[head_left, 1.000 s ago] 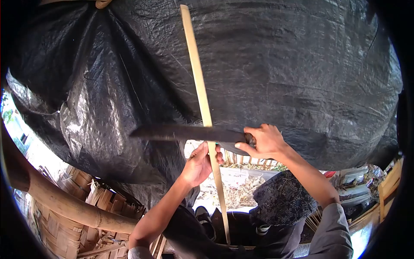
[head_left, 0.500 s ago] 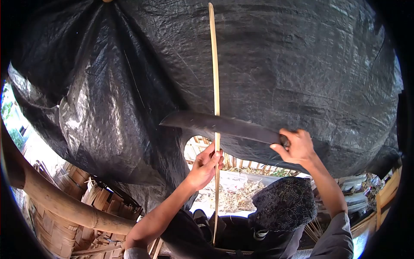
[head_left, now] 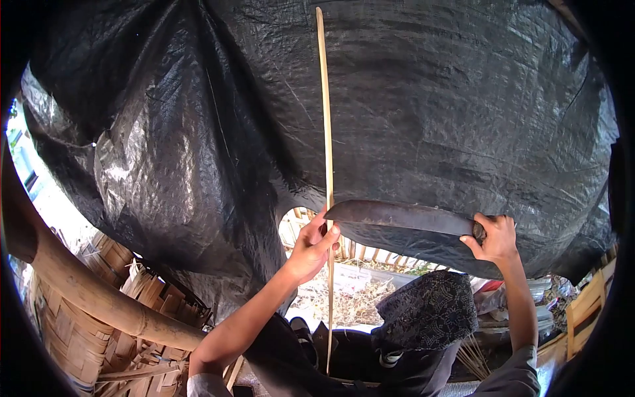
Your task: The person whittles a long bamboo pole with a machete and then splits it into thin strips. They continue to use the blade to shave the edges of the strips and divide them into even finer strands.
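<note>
A black tarp (head_left: 397, 119) fills the far view, with woven baskets (head_left: 73, 331) and a thick bamboo pole (head_left: 86, 291) at near left. The left hand (head_left: 311, 248) grasps a thin bamboo strip (head_left: 325, 132); the right hand (head_left: 495, 239) is clenched on the handle of a long knife (head_left: 397, 215), its tip at the strip. No writing is legible.

No legible text, label or number anywhere.

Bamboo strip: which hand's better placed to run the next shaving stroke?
Right, probably. The right hand grips the knife, whose tip meets the bamboo strip. The left hand is pinching the strip, steadying it.
</note>
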A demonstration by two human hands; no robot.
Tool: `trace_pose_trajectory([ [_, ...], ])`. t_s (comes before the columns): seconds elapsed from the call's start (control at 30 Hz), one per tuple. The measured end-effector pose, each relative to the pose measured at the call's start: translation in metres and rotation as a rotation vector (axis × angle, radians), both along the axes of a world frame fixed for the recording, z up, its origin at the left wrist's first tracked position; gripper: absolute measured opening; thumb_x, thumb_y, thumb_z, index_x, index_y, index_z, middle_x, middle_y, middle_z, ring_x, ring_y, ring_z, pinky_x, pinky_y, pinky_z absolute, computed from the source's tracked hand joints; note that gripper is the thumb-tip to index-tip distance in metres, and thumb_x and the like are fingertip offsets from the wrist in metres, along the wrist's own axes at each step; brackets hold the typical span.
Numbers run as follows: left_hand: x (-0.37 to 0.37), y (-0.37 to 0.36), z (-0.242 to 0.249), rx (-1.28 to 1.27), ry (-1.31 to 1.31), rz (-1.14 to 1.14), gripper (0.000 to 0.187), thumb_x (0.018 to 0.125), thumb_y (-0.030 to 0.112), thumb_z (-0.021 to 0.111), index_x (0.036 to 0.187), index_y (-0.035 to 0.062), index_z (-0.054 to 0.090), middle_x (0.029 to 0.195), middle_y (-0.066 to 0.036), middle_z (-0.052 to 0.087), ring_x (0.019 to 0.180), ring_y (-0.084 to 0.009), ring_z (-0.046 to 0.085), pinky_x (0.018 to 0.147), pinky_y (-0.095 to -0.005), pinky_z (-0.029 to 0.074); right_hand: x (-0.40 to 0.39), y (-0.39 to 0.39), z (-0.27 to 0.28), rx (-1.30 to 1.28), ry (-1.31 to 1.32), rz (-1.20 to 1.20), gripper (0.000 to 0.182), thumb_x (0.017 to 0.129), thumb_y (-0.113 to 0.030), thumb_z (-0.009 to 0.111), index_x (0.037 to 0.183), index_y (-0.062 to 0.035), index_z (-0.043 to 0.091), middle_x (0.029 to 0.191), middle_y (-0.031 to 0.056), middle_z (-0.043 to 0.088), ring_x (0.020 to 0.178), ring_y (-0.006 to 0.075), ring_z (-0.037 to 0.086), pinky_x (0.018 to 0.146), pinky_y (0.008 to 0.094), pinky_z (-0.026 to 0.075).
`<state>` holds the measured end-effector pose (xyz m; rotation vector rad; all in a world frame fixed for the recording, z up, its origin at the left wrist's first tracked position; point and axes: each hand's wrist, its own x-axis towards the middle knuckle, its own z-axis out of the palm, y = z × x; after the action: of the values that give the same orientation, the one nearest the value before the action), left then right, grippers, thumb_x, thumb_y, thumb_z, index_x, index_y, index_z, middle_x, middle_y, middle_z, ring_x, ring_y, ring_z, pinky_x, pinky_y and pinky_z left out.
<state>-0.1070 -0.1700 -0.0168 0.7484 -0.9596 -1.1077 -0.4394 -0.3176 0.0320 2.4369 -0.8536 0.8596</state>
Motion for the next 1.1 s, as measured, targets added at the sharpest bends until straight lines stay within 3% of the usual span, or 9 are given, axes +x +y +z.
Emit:
trace_pose_trajectory([
  [0.13, -0.001, 0.003, 0.006, -0.016, 0.009, 0.028, 0.055, 0.086, 0.014, 0.056, 0.134, 0.0087, 0.030, 0.094, 0.005, 0.045, 0.078, -0.0045, 0.038, 0.067, -0.0232, 0.034, -0.004, 0.007, 0.006, -0.116, 0.025, -0.004, 0.044, 0.062, -0.050, 0.067, 0.071, -0.0069, 0.061, 0.049, 0.0088, 0.052, 0.047, 0.0285, 0.054, 0.048, 0.0360, 0.043],
  [0.37, -0.007, 0.003, 0.000, 0.097, 0.096, 0.018, 0.057, 0.084, 0.010, 0.058, 0.133, 0.0074, 0.031, 0.096, 0.004, 0.049, 0.083, -0.0051, 0.042, 0.071, -0.0232, 0.036, 0.017, 0.014, 0.003, -0.015, 0.067, 0.035, 0.042, 0.061, -0.050, 0.067, 0.070, -0.0101, 0.059, 0.048, 0.0050, 0.053, 0.044, 0.0245, 0.054, 0.043, 0.0343, 0.041],
  [0.47, -0.003, 0.000, -0.001, 0.053, 0.239, 0.037, 0.051, 0.082, 0.005, 0.059, 0.128, 0.0055, 0.038, 0.097, 0.002, 0.053, 0.085, -0.0064, 0.046, 0.074, -0.0230, 0.036, 0.028, 0.013, 0.004, 0.074, 0.068, -0.017, 0.043, 0.061, -0.050, 0.067, 0.072, -0.0096, 0.060, 0.050, 0.0066, 0.054, 0.046, 0.0272, 0.055, 0.045, 0.0363, 0.042],
  [0.57, 0.001, -0.002, -0.008, 0.025, 0.133, -0.002, 0.024, 0.081, -0.002, 0.053, 0.104, 0.0039, 0.054, 0.097, -0.004, 0.054, 0.086, -0.0108, 0.047, 0.075, -0.0254, 0.037, 0.037, 0.008, 0.006, 0.043, 0.000, 0.021, 0.048, 0.066, -0.055, 0.063, 0.073, -0.0077, 0.063, 0.044, 0.0071, 0.051, 0.040, 0.0248, 0.054, 0.039, 0.0338, 0.043],
  [0.8, 0.002, -0.004, -0.016, 0.019, 0.193, 0.010, 0.014, 0.082, 0.001, 0.056, 0.096, 0.0034, 0.059, 0.089, -0.002, 0.056, 0.083, -0.0113, 0.048, 0.071, -0.0259, 0.037, 0.046, 0.009, 0.014, -0.013, 0.080, 0.076, 0.048, 0.067, -0.055, 0.062, 0.074, -0.0074, 0.063, 0.044, 0.0072, 0.052, 0.039, 0.0243, 0.054, 0.039, 0.0345, 0.043],
  [0.87, -0.001, -0.004, -0.017, 0.061, 0.128, 0.067, 0.011, 0.082, 0.005, 0.058, 0.093, 0.0032, 0.060, 0.086, -0.002, 0.057, 0.081, -0.0121, 0.048, 0.071, -0.0269, 0.038, 0.050, 0.011, 0.016, 0.131, 0.159, 0.006, 0.044, 0.064, -0.051, 0.066, 0.073, -0.0084, 0.061, 0.049, 0.0101, 0.054, 0.046, 0.0300, 0.055, 0.044, 0.0378, 0.043],
  [1.0, 0.003, -0.003, -0.012, 0.078, 0.139, 0.039, 0.010, 0.083, 0.005, 0.057, 0.092, 0.0024, 0.059, 0.087, -0.003, 0.056, 0.080, -0.0129, 0.049, 0.071, -0.0276, 0.038, 0.054, 0.005, 0.008, 0.143, 0.112, 0.031, 0.045, 0.063, -0.052, 0.065, 0.073, -0.0087, 0.061, 0.049, 0.0095, 0.053, 0.045, 0.0298, 0.055, 0.044, 0.0386, 0.043],
  [1.07, -0.001, 0.001, -0.009, 0.029, 0.147, -0.026, 0.018, 0.083, 0.005, 0.056, 0.101, 0.0020, 0.057, 0.086, -0.004, 0.054, 0.077, -0.0136, 0.048, 0.072, -0.0285, 0.038, 0.058, 0.011, 0.005, 0.056, 0.202, 0.120, 0.049, 0.068, -0.058, 0.059, 0.075, -0.0093, 0.062, 0.044, 0.0076, 0.052, 0.038, 0.0233, 0.053, 0.038, 0.0333, 0.042],
  [1.1, -0.001, 0.004, -0.008, 0.070, 0.055, -0.104, 0.033, 0.085, 0.006, 0.054, 0.117, 0.0025, 0.047, 0.089, -0.005, 0.052, 0.075, -0.0133, 0.047, 0.072, -0.0294, 0.039, 0.060, 0.013, 0.006, 0.044, 0.194, 0.137, 0.048, 0.069, -0.057, 0.058, 0.075, -0.0094, 0.061, 0.045, 0.0082, 0.053, 0.039, 0.0246, 0.054, 0.039, 0.0352, 0.042],
])
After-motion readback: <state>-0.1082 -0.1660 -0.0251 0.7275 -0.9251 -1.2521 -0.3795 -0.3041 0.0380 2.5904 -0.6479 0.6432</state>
